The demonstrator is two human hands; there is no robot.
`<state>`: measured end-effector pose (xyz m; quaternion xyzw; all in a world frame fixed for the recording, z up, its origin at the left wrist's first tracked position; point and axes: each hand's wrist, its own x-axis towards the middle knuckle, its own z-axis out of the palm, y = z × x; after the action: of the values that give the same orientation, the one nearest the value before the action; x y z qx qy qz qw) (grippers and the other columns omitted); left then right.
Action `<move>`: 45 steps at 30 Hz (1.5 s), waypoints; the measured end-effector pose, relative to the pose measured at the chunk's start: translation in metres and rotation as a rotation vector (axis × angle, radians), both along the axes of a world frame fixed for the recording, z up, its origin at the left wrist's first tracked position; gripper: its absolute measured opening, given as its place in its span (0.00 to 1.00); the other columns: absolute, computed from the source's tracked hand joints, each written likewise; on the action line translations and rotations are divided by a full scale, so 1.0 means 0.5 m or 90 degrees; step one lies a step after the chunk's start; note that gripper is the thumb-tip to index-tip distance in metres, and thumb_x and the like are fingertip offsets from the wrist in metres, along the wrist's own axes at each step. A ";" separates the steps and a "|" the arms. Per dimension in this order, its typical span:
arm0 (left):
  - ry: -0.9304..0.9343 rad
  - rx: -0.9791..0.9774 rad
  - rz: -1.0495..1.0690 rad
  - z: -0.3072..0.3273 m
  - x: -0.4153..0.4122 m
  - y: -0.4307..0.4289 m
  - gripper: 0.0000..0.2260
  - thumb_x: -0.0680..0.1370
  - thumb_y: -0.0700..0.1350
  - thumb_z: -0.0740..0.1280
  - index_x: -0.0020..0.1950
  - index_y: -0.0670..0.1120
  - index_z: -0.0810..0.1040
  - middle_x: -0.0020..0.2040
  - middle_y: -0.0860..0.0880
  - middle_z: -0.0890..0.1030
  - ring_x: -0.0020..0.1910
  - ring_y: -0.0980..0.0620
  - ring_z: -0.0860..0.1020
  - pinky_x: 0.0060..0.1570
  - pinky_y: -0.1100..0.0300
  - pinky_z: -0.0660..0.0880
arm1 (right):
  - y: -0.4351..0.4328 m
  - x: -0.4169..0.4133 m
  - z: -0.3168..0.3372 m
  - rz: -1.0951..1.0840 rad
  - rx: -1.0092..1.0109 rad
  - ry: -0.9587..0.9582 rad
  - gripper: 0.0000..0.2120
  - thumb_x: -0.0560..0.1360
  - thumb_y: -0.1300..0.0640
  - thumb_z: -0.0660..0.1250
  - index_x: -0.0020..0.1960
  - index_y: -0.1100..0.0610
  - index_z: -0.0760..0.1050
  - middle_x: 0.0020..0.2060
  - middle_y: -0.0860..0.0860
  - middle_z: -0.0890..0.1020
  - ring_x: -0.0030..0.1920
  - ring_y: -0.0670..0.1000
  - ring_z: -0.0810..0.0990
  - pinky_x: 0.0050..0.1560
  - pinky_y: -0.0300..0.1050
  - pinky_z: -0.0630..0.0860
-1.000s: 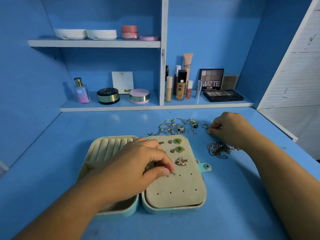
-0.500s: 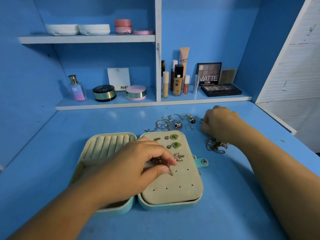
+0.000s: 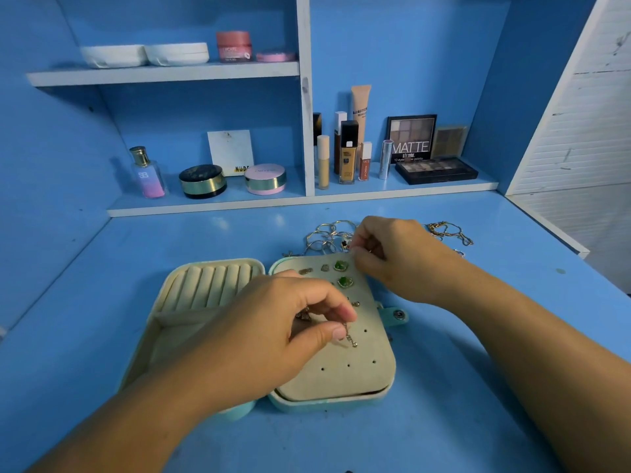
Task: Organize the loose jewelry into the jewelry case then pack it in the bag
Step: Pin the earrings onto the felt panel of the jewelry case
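jewelry case [image 3: 327, 401] lies open on blue desk [image 3: 444, 414]. left hand [image 3: 273, 332] pinches dangling earring [image 3: 350, 337] between thumb and forefinger over perforated pad [image 3: 345, 378] in right half. right hand [image 3: 392, 257], fingers curled, sits at pad's far edge beside green studs [image 3: 340, 266]; seems to pinch small piece [image 3: 369, 249], too tiny to identify. loose rings [image 3: 324, 237] and chains [image 3: 447, 232] lie behind case.

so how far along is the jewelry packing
Done: two green-stone studs and other earrings sit on the beige perforated panel of the open teal jewelry case. In hand: the left hand pinches a small dangling earring; the right hand pinches a small piece. Left: silver hoops and gold chains lie loose on the blue table; no bag in view.
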<state>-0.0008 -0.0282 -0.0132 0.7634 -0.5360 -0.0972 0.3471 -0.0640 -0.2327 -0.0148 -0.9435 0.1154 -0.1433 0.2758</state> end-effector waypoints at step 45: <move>0.246 -0.014 0.048 -0.011 0.049 -0.007 0.49 0.59 0.73 0.71 0.76 0.67 0.52 0.72 0.67 0.62 0.68 0.69 0.65 0.68 0.60 0.69 | 0.053 -0.007 0.032 0.061 0.676 -0.256 0.06 0.78 0.65 0.61 0.43 0.62 0.73 0.42 0.59 0.83 0.38 0.48 0.82 0.43 0.38 0.80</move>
<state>0.0239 -0.0319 -0.0187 0.7461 -0.4317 -0.2229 0.4553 -0.0673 -0.2060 0.0013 -0.6340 0.0738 -0.2298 0.7347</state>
